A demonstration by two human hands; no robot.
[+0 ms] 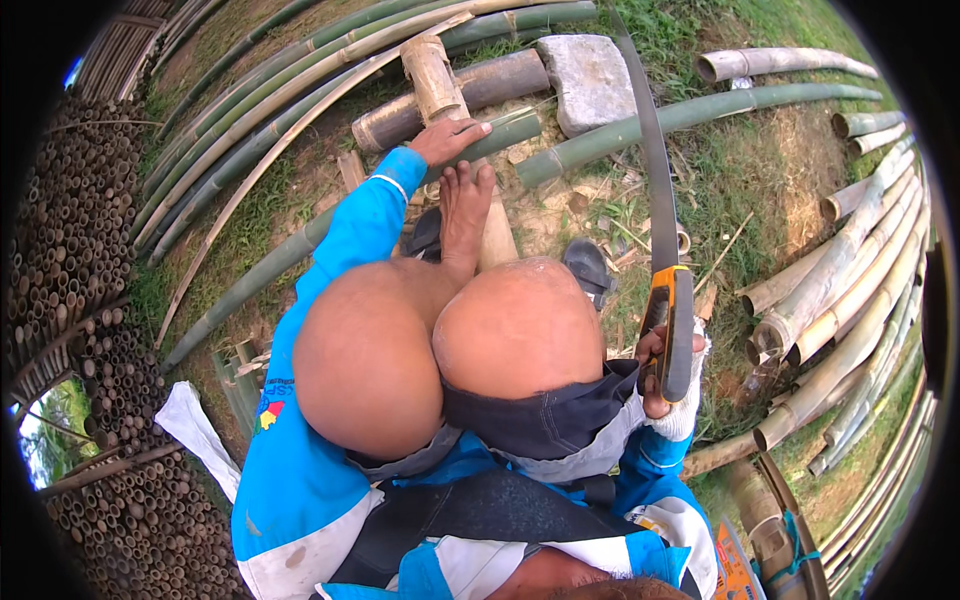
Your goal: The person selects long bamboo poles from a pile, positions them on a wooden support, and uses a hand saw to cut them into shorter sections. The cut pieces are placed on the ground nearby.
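My left hand lies over a green bamboo pole near its cut end, gripping it from above with the thumb pointing right. Just below that hand, my bare foot rests close against the pole. To the right, a handsaw stands with its long grey blade pointing away from me, apart from the pole. My right hand is closed round its orange and black handle; white fabric covers part of that hand and its wrist. Beyond my left hand, a short upright bamboo piece leans over a thick brown bamboo log.
A pale stone block sits ahead, beside another green bamboo pole. Long poles lie at the left; pale poles are piled right. Stacked bamboo fills the far left. A dark sandal lies near my knee.
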